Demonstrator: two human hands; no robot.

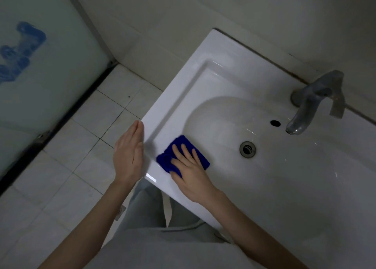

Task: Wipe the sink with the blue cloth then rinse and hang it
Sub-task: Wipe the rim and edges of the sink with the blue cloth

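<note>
A white sink (213, 73) fills the right half of the view, with an oval basin and a drain (247, 149) in its middle. The blue cloth (184, 144) lies folded on the flat near-left part of the sink top, beside the basin's edge. My right hand (189, 167) presses flat on the cloth with straight, spread fingers. My left hand (129, 153) hovers with straight fingers just off the sink's left edge, holding nothing.
A grey tap (311, 106) stands at the back right, its spout over the basin, near an overflow hole (275, 123). A white tiled floor (85, 146) lies left of the sink. A frosted glass door (40, 75) with blue marks stands at the far left.
</note>
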